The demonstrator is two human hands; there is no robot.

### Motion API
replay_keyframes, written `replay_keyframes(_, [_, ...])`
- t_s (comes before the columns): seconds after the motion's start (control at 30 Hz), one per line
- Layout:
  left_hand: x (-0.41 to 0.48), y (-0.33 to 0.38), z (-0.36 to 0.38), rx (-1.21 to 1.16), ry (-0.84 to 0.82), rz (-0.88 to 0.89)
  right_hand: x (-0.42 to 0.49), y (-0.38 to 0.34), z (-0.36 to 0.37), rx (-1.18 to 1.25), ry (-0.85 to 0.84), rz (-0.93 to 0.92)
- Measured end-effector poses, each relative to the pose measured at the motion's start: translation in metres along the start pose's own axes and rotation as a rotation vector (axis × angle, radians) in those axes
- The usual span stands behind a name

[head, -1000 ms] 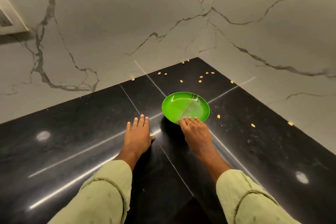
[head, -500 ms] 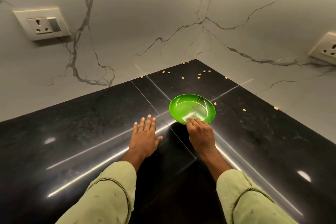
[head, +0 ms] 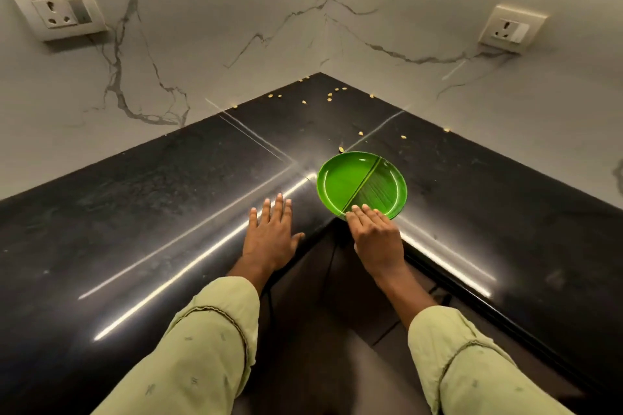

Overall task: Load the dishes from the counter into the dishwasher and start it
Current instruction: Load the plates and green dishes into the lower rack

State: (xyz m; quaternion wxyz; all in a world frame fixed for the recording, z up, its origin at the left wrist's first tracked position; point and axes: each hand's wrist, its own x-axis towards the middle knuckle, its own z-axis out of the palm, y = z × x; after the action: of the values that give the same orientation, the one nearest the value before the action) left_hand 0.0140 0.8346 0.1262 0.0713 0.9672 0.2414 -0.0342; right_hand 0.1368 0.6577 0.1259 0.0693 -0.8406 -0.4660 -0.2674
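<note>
Head view: green plate (head: 362, 184) sits on counter (head: 168, 212) edge just ahead of right hand (head: 376, 239), fingers laid over its near rim, thumb hidden so grip unclear; left hand (head: 269, 239) flat, spread, empty, farther away.

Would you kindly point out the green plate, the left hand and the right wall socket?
green plate (head: 344, 185): head view, bare inner surface left of its ridge.
left hand (head: 269, 236): head view, back of the hand.
right wall socket (head: 512, 30): head view, middle of its faceplate.
</note>
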Motion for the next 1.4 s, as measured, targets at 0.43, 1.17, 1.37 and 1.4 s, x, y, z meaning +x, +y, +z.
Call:
replay_keyframes(0.43, [-0.133, 0.088, 0.019, 0.021, 0.029, 0.071, -0.159, 0.023, -0.094, -0.042, 0.072, 0.062])
replay_keyframes(1.17, [-0.387, 0.214, 0.082, 0.074, -0.096, 0.375, -0.473, -0.027, -0.244, -0.156, -0.154, 0.315])
replay_keyframes(1.37, [-0.446, 0.227, 0.117, 0.125, -0.198, 0.442, -0.545, -0.060, -0.272, -0.134, -0.243, 0.417])
replay_keyframes(1.4, [-0.451, 0.230, 0.119, 0.133, -0.205, 0.456, -0.553, -0.063, -0.276, -0.122, -0.279, 0.445])
